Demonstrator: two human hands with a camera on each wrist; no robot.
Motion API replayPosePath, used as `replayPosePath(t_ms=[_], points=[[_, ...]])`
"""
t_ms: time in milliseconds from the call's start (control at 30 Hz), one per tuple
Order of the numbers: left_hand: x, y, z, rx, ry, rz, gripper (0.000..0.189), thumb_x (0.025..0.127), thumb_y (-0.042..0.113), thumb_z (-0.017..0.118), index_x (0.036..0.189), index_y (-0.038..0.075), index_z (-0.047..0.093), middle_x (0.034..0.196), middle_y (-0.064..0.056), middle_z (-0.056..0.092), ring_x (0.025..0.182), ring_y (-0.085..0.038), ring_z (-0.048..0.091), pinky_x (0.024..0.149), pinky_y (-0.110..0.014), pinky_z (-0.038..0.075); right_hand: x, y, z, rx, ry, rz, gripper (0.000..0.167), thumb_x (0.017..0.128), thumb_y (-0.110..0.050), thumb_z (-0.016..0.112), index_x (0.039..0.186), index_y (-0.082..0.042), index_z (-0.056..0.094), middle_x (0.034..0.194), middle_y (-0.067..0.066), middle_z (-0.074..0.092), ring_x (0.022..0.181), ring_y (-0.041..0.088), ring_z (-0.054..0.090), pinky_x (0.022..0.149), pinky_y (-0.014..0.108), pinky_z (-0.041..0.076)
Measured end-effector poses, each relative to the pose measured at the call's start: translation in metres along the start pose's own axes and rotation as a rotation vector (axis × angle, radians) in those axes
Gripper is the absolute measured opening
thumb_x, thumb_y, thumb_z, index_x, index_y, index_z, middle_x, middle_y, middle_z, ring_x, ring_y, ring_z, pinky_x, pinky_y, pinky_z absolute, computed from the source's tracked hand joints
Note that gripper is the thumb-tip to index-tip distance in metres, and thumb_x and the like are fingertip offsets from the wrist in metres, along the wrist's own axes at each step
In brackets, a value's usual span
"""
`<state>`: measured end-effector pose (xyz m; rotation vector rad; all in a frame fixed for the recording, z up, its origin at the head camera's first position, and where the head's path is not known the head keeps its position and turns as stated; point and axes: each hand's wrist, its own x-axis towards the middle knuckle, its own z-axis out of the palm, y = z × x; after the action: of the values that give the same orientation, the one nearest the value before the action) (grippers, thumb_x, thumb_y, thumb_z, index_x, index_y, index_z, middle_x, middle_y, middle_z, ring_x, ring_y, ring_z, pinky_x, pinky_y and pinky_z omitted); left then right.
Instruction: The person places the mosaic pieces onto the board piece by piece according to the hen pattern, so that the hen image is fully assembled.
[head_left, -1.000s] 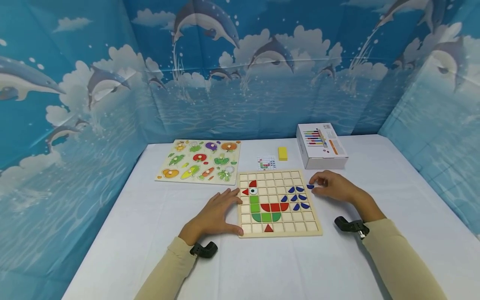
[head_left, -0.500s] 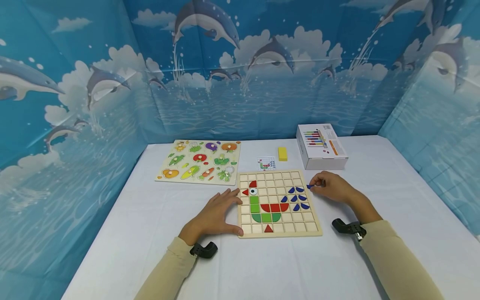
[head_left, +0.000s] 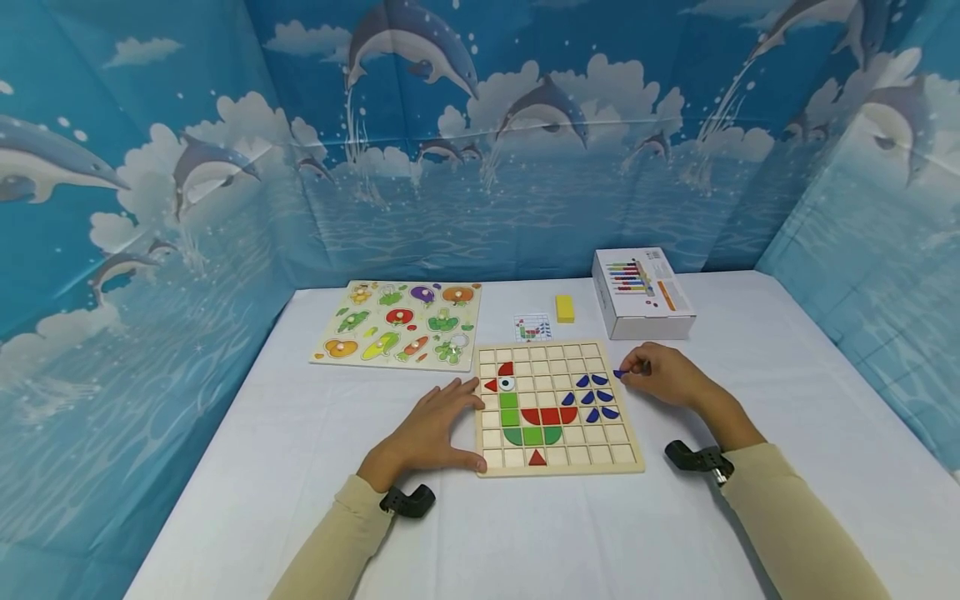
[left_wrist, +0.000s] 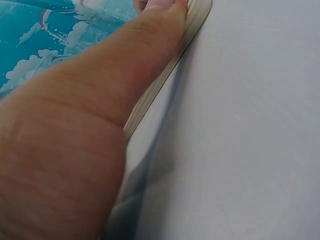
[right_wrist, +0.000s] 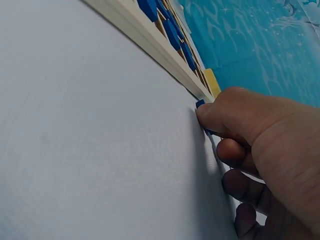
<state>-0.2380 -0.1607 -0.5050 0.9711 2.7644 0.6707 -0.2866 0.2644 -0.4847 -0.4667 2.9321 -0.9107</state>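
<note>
A wooden grid board (head_left: pixel 562 470) bears a bird pattern of red, green and blue pieces around an eye tile (head_left: pixel 506 382). My left hand (head_left: pixel 427 429) rests along the board's left edge with fingers spread; in the left wrist view its thumb (left_wrist: pixel 155 35) touches the wooden rim. Just off the board's upper right side, my right hand (head_left: pixel 663 375) pinches a blue curved-edge piece (head_left: pixel 618 373) between thumb and fingers. In the right wrist view most of that blue piece (right_wrist: pixel 200 103) is hidden by the thumb. Several similar blue pieces (head_left: pixel 604 396) lie in the board's right cells.
Behind the board lie a small pattern card (head_left: pixel 533 327) and a yellow block (head_left: pixel 565 308). A white printed box (head_left: pixel 648 292) stands at the back right. A vegetable puzzle board (head_left: pixel 401 321) lies at the back left. Dolphin-print cloth (head_left: pixel 480 208) hangs around the white table (head_left: pixel 570 542).
My right hand has shifted very slightly, and the blue piece in its fingers has turned a little. The left hand and the board have stayed in place.
</note>
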Motion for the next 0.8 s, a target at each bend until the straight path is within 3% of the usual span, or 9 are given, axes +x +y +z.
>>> replayPosePath(t_ms=[800], points=[[0.0,-0.001,0.002,-0.002,0.008,-0.007,0.091,0.069,0.081,0.072,0.14,0.029,0.049,0.167,0.007,0.018,0.153,-0.019,0.01,0.122,-0.044,0.009,-0.026,-0.018,-0.002,-0.001,0.065,-0.036,0.009,0.087,-0.007,0.076,0.093,-0.008,0.069,0.089,0.001,0.06,0.084,0.021,0.053,0.069,0.029,0.05]])
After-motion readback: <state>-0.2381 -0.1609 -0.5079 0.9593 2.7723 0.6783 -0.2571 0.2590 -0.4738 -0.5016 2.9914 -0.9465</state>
